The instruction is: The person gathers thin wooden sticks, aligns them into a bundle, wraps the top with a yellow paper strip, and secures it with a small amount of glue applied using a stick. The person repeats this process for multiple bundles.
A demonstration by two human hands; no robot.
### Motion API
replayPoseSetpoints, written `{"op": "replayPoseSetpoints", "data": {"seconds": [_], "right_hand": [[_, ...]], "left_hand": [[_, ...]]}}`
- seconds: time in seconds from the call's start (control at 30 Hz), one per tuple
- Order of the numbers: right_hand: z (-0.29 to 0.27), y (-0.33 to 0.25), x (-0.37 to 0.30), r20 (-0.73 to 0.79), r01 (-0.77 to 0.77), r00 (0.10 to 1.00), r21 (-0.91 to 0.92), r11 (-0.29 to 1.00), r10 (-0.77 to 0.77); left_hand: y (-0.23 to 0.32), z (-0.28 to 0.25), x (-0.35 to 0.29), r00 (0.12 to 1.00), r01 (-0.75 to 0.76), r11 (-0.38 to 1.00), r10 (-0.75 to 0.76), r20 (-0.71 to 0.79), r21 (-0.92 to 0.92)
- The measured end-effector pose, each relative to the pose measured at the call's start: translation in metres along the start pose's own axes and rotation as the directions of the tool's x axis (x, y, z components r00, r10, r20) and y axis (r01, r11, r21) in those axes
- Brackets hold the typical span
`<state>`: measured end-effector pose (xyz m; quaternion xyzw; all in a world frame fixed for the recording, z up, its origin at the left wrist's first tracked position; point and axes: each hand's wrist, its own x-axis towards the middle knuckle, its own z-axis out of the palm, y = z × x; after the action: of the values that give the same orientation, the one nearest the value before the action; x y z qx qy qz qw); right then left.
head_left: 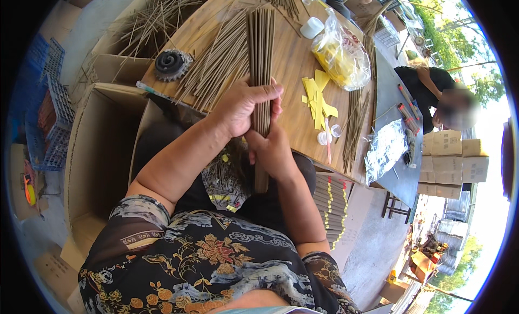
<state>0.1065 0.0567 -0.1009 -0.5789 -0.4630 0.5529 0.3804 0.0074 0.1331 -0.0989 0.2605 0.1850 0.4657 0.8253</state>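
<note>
A thick bundle of thin brown incense sticks (260, 43) stands nearly upright in front of me, over the near edge of the wooden table. My left hand (240, 106) is wrapped round its middle, thumb across the front. Just below, my right hand (273, 151) grips the lower part, and the bottom end of the bundle reaches down toward my lap. Loose incense sticks (216, 62) lie in a wide pile on the table, left of the bundle. Yellow paper strips (318, 97) lie scattered to its right.
A dark toothed roll (172, 64) sits at the table's (292, 60) left edge. Farther right are a clear bag with yellow contents (341, 54) and small round containers (324, 137). An open cardboard box (102, 146) stands at my left. Another person (424, 92) is beyond a grey table.
</note>
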Motion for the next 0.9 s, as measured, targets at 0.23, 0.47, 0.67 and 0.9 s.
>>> {"op": "replayPoseSetpoints", "data": {"seconds": [0.23, 0.47, 0.67, 0.9], "right_hand": [[0.008, -0.017, 0.003, 0.298, -0.135, 0.951, 0.164, 0.977, 0.081], [0.031, -0.015, 0.011, -0.087, 0.076, 0.984, -0.581, 0.811, -0.155], [0.026, -0.02, 0.008, 0.141, 0.041, 0.989, -0.015, 0.999, -0.038], [0.02, -0.031, 0.006, -0.047, 0.087, 0.995, -0.053, 0.995, -0.089]], "left_hand": [[0.022, -0.027, -0.001, 0.982, 0.024, 0.959, 0.031, 0.185, -0.284], [0.035, -0.027, -0.004, 0.987, -0.141, 0.988, 0.136, -0.089, -0.055], [0.035, -0.038, -0.004, 0.995, -0.102, 0.977, 0.103, -0.004, -0.186], [0.033, -0.04, -0.001, 0.994, -0.11, 0.979, 0.103, -0.046, -0.169]]}}
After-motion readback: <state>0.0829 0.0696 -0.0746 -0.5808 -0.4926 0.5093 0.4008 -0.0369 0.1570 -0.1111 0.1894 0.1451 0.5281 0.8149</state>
